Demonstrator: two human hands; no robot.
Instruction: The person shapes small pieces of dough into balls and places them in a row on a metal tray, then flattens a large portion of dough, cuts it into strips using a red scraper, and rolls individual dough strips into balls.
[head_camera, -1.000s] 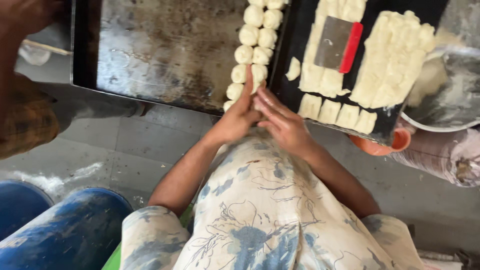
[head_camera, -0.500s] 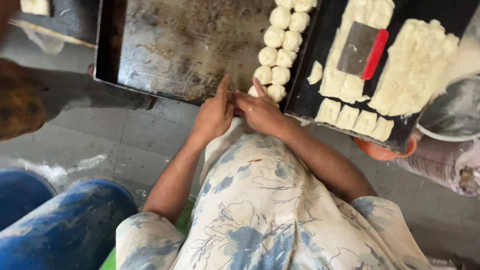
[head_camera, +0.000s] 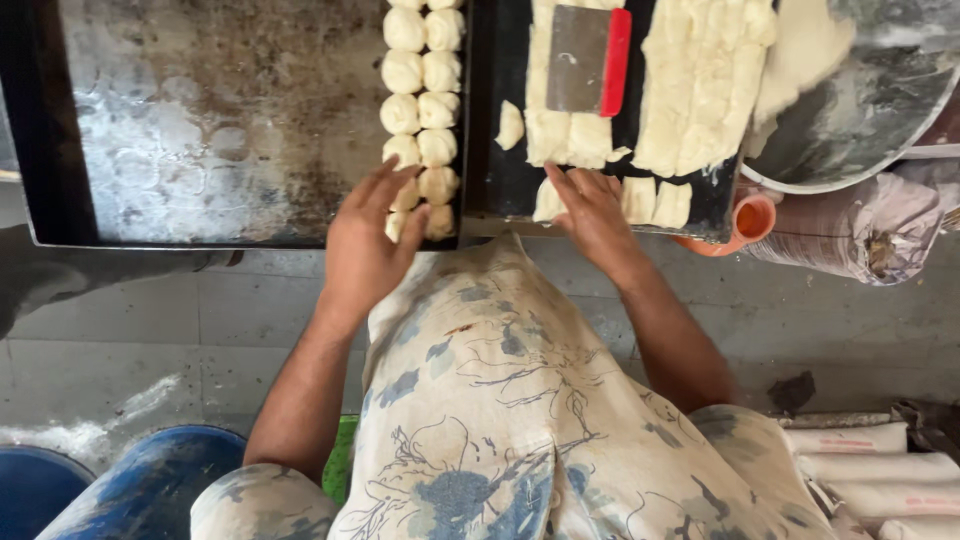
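My left hand (head_camera: 368, 240) lies with its fingers spread on the nearest dough balls (head_camera: 421, 90), which stand in two rows along the right side of a dark, floured baking tray (head_camera: 200, 130). My right hand (head_camera: 592, 212) reaches onto a second black tray (head_camera: 500, 190). Its fingers are closed over one cut dough piece in the front row of dough squares (head_camera: 690, 80). A metal scraper with a red handle (head_camera: 585, 60) rests on the dough farther back.
A large metal bowl (head_camera: 870, 100) with flour sits at the top right, with an orange cup (head_camera: 752, 218) and a plastic-wrapped bundle (head_camera: 865, 235) below it. White sacks (head_camera: 860, 470) lie at the bottom right. A blue container (head_camera: 140, 490) stands at the bottom left on the grey floor.
My hands were pressed together at the trays' near edge. They have parted: the left went onto the dough balls, the right onto the cut pieces.
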